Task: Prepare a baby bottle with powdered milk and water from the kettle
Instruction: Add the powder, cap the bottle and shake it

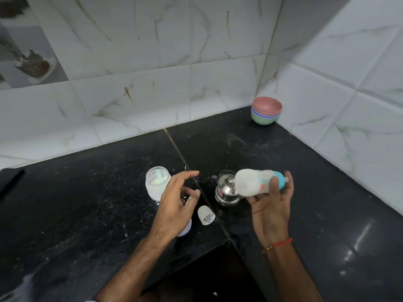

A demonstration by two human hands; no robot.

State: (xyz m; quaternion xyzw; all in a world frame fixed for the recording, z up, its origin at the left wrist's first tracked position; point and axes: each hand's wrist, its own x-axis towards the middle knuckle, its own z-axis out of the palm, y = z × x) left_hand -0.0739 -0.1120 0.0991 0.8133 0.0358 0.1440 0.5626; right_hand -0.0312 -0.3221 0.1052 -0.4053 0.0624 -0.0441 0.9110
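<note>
While the right hand (270, 205) is gripping the baby bottle (253, 185) on its side above the table (87, 214), the milky white contents are clouding the whole inside, which suggests it is being shaken to mix powder and water. Its fingers (275, 188) are curling round the bottle near the blue collar, with the thumb across the front and the nipple end pointing right, a hold that probably keeps the top secure during the shaking. Just below and behind the bottle, the small steel kettle (226, 192) is standing upright with its lid on, seemingly done with. The left hand (178, 203) is hovering over the table with fingers apart and relaxed, holding nothing; it is partly hiding a pale object beneath it that cannot be identified. Beside that hand, the open powder jar (157, 182) is standing with its blue scoop (159, 177) resting inside, kept close for easy reach. A clear bottle cap (206, 215) is lying on its side between the hands, likely waiting to go back on. Spilled powder is speckling the dark surface. Stacked coloured bowls (266, 113) are sitting well apart in the far corner.
</note>
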